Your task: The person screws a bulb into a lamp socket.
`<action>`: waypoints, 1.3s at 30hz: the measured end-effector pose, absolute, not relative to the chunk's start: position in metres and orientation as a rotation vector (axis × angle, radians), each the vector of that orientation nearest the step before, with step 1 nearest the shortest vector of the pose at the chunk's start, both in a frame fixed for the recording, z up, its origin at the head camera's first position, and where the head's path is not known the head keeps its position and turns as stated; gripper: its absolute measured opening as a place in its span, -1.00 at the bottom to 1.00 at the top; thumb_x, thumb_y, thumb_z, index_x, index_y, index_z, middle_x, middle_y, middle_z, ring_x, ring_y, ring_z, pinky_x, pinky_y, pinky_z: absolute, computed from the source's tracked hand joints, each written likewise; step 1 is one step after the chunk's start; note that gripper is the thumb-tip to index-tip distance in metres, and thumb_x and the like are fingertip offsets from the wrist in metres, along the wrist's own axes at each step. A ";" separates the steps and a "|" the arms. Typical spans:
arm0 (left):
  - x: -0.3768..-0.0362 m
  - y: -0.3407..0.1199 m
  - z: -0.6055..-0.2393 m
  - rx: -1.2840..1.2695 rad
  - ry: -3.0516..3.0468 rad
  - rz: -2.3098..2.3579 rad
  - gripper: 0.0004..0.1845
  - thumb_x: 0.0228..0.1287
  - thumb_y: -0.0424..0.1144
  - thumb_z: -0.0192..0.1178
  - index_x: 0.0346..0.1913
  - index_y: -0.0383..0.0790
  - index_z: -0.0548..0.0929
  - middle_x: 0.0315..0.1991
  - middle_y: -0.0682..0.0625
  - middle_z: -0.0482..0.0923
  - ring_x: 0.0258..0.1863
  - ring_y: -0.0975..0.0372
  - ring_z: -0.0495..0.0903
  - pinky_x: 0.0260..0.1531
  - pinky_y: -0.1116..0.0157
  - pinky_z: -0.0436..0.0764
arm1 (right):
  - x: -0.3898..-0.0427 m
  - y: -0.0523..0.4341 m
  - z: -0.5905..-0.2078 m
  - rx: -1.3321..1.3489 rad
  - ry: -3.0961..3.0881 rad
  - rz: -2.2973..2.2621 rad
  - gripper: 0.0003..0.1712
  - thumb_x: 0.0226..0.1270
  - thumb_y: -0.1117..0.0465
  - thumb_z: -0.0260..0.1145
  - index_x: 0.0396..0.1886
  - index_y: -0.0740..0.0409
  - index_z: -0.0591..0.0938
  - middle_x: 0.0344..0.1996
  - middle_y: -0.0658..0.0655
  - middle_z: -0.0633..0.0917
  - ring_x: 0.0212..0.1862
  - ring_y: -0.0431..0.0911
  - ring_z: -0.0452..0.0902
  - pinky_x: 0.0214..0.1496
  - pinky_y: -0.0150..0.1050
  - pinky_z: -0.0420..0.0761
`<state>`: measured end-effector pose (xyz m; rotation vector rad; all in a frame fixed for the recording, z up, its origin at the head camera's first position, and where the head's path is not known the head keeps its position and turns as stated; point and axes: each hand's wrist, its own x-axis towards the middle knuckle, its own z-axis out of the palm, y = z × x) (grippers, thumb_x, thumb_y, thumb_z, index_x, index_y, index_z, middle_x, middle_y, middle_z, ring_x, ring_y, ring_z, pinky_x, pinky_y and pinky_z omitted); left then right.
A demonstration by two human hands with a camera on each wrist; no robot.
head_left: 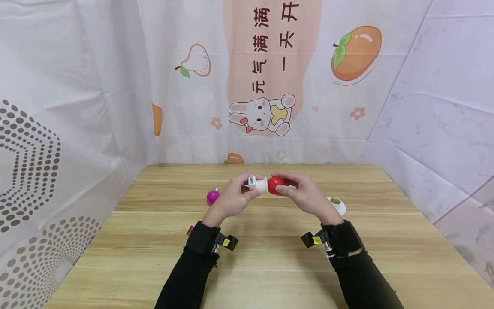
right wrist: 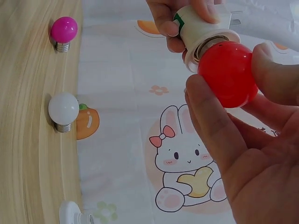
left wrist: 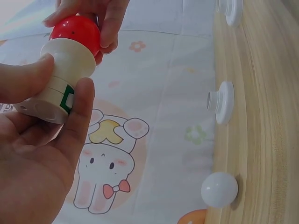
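Above the wooden table, my left hand (head_left: 233, 199) grips a white plug-in bulb socket (left wrist: 70, 60) between thumb and fingers. Its body has a green-edged switch (left wrist: 68, 99), and the metal plug prongs (right wrist: 236, 19) point away from the bulb. A glossy red light bulb (right wrist: 228, 74) sits at the socket's mouth, tilted slightly in the right wrist view, where some of the metal lining shows beside it. My right hand (head_left: 308, 196) pinches the red bulb by its round part with thumb and fingers. The bulb's screw base is hidden.
On the table (head_left: 266, 257), a magenta bulb (head_left: 212, 197) lies left of the hands, and a white bulb (right wrist: 63, 108) is near it. Round white lamp holders stand further right, one holder (left wrist: 226, 102) nearer and another (head_left: 337, 205) beside the right wrist. A printed curtain (head_left: 193, 98) hangs behind.
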<state>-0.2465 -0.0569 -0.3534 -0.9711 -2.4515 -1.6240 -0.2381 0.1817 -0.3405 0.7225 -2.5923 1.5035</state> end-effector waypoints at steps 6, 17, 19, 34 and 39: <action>-0.246 -0.058 -0.353 -0.972 -2.455 -1.622 -0.71 0.42 -0.40 0.22 0.15 -0.34 0.57 -0.01 -0.14 0.61 -0.16 0.15 0.59 -0.11 0.27 0.65 | -0.238 0.181 -0.340 0.711 -2.614 1.491 -0.52 0.46 0.24 0.32 0.32 0.25 0.58 0.16 0.26 0.65 0.08 0.13 0.62 0.04 -0.06 0.70; -0.246 -0.058 -0.353 -0.916 -2.447 -1.645 -0.68 0.38 -0.34 0.29 0.15 -0.28 0.59 -0.03 -0.10 0.61 -0.17 0.14 0.62 -0.09 0.22 0.67 | -0.238 0.180 -0.338 0.688 -2.593 1.574 -0.52 0.46 0.21 0.33 0.32 0.21 0.57 0.14 0.22 0.66 0.10 0.11 0.61 0.02 -0.17 0.70; -0.247 -0.058 -0.353 -0.912 -2.434 -1.658 -0.67 0.37 -0.34 0.31 0.14 -0.26 0.58 -0.04 -0.10 0.60 -0.16 0.14 0.63 -0.10 0.21 0.68 | -0.237 0.181 -0.337 0.689 -2.589 1.574 -0.51 0.45 0.20 0.34 0.33 0.20 0.57 0.14 0.21 0.65 0.11 0.10 0.60 0.02 -0.17 0.69; -0.245 -0.058 -0.350 -0.880 -2.436 -1.370 -0.71 0.28 -0.28 0.42 0.02 -0.26 0.67 -0.11 -0.02 0.61 -0.15 0.15 0.62 -0.08 0.17 0.68 | -0.240 0.186 -0.339 0.652 -2.616 1.541 -0.51 0.43 0.16 0.37 0.31 0.15 0.60 0.11 0.17 0.68 0.10 0.07 0.60 0.02 -0.15 0.67; -0.245 -0.058 -0.350 -0.912 -2.468 -1.264 -0.74 0.25 -0.32 0.44 -0.04 -0.26 0.67 -0.14 -0.01 0.58 -0.18 0.18 0.59 -0.13 0.31 0.66 | -0.240 0.187 -0.340 0.680 -2.627 1.478 -0.52 0.41 0.20 0.39 0.29 0.17 0.61 0.04 0.19 0.70 0.06 0.08 0.60 0.00 -0.13 0.64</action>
